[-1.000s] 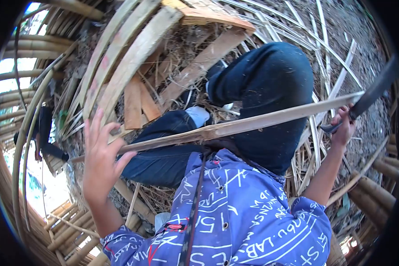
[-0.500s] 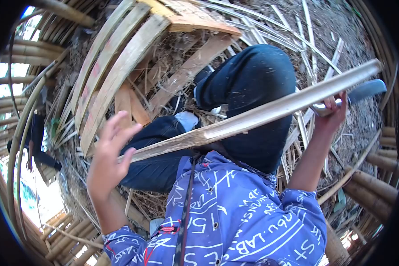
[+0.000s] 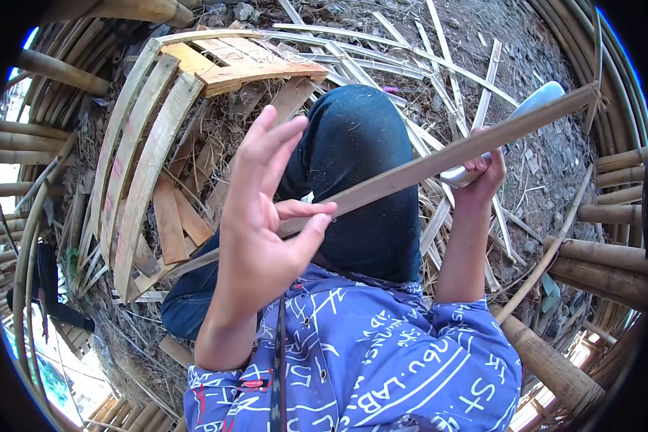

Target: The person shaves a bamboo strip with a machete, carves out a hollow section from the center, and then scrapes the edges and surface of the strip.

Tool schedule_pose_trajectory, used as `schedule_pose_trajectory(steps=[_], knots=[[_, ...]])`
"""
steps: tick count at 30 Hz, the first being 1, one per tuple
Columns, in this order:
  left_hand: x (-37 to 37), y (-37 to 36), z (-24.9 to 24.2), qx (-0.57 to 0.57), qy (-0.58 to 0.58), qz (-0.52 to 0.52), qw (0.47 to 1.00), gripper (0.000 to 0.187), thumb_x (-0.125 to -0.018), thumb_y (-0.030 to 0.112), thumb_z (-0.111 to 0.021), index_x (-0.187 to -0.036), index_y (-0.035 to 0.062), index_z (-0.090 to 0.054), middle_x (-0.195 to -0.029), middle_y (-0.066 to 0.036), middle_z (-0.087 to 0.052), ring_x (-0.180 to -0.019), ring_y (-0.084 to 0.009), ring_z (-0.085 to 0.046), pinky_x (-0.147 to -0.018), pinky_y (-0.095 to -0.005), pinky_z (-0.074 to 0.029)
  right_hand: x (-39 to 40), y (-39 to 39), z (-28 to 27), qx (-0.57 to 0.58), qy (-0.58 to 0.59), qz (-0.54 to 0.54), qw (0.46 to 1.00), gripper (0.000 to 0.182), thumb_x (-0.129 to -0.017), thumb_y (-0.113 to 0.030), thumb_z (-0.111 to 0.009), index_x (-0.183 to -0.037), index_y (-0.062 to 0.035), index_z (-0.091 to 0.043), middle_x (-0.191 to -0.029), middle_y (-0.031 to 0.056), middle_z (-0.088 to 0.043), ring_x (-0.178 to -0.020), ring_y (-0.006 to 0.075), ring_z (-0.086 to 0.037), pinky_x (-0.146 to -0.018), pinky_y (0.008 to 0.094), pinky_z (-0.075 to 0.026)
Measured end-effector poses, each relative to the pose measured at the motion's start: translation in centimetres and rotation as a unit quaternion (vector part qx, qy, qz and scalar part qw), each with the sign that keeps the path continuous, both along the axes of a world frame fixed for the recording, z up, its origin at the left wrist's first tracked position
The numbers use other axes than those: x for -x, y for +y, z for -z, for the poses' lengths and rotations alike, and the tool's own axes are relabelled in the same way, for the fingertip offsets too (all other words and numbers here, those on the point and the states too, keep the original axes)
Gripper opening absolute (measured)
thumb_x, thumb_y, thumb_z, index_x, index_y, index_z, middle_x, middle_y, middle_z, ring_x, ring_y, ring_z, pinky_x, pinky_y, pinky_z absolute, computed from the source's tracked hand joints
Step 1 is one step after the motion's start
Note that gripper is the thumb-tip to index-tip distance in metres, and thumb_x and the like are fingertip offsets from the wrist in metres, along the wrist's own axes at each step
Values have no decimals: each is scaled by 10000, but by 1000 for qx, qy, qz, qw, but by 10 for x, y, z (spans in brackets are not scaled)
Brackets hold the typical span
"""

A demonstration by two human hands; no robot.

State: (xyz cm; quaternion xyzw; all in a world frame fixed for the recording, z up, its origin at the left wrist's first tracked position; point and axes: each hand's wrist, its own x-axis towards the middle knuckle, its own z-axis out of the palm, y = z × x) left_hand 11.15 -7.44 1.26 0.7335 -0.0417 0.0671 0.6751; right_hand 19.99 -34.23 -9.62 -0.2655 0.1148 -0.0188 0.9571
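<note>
A long split bamboo strip (image 3: 410, 169) lies slantwise across my raised knee, its far end at the upper right. My left hand (image 3: 270, 216) is at the strip's lower part, thumb and forefinger together near its edge, the other fingers raised and spread; whether they pinch anything is hidden. On the right, my right hand (image 3: 480, 173) is closed round a knife below the strip, with its fingertips against the strip. The knife's broad metal blade (image 3: 538, 99) shows behind the strip and points to the upper right.
A slatted wooden frame (image 3: 151, 173) stands at the upper left. Thin split strips (image 3: 439, 65) litter the dirt ground ahead. Bamboo poles (image 3: 597, 255) line the right side, and more stand at the left. Part of another person (image 3: 50, 288) shows at the far left.
My left hand has moved right along the strip, its thumb and forefinger now together. The strip has turned, showing a flatter face. The view has shifted to the right.
</note>
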Motion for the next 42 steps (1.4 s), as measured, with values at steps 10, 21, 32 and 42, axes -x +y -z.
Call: schedule_pose_trajectory(steps=[10, 21, 32, 42], knots=[[34, 2, 37, -1, 24, -23, 999, 626, -735, -93, -632, -1296, 55, -398, -1447, -172, -280, -1333, -281, -366, -1049, -405, -381, 16, -15, 9, -1, 15, -45, 999, 125, -889, -179, -553, -858, -60, -534, -503, -47, -408, -460, 63, -442, -488, 199, -404], [34, 9, 23, 368, 161, 32, 915, 695, -699, -217, -554, -1282, 107, -359, -1476, -182, -211, -1398, -351, -228, -976, -448, -497, 22, -7, 3, 14, 29, -20, 999, 45, -859, -61, -547, -874, -32, -517, -656, -7, -481, -474, 36, -409, -464, 206, -388], [31, 5, 17, 391, 185, 19, 901, 722, -687, -155, -690, -1274, 107, -362, -1476, -200, -206, -1387, -342, -254, -864, -369, -569, 23, 0, -4, 55, 47, -23, 997, 102, -893, -115, -536, -852, -26, -507, -565, -26, -427, -463, 34, -406, -473, 189, -407], [33, -8, 33, -312, 36, -58, 948, 490, -688, 205, -787, -1081, 42, -542, -1055, -78, -579, -965, -215, -534, -818, -345, -397, 31, -7, -3, 144, 106, 84, 980, 142, -799, -40, -555, -793, -103, -428, -628, 18, -466, -458, 96, -437, -463, 264, -414]])
